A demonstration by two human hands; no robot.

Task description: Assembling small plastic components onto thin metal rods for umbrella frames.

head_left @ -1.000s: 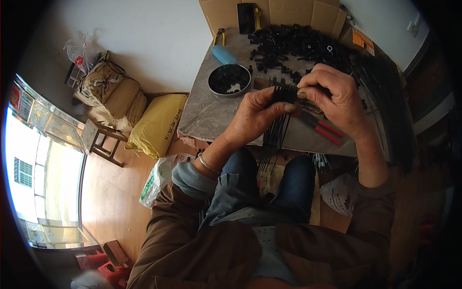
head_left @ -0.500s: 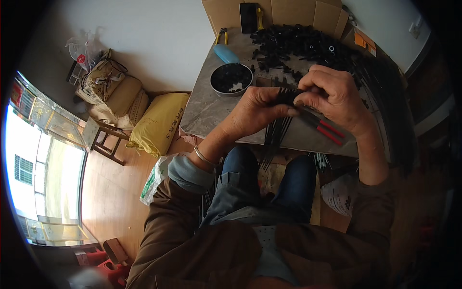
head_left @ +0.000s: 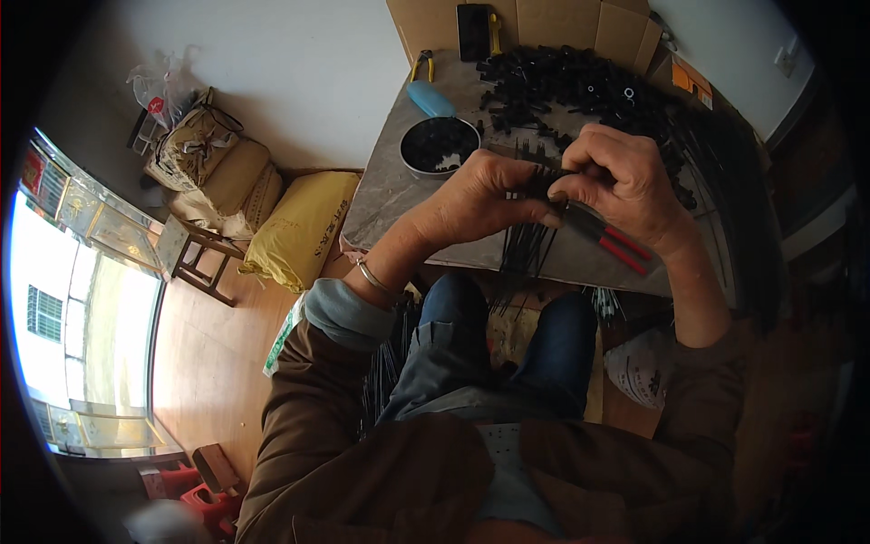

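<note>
Nearest me are the soft brown cloth of my jacket [head_left: 367,467] and my worn blue jeans [head_left: 451,308], with a smooth metal bangle [head_left: 373,276] round my left wrist. Past my knees, just over the table edge, my left hand [head_left: 489,198] pinches a bunch of slim black pieces [head_left: 541,183] between thumb and fingers. My right hand [head_left: 625,177] pinches its other end, thumb against curled forefinger; my fingertips hide the detail. Thin, stiff black rods [head_left: 527,247] lie below, beside pliers with slick red handles [head_left: 625,249]. Dark print, too bent to read, marks the crinkled yellow sack [head_left: 304,227] left of the grey, stone-patterned table [head_left: 381,199]. Farther on stand a round metal bowl [head_left: 424,172] of small black bits, a heap of black plastic parts [head_left: 544,91], and, behind, creased brown cardboard [head_left: 555,27].
</note>
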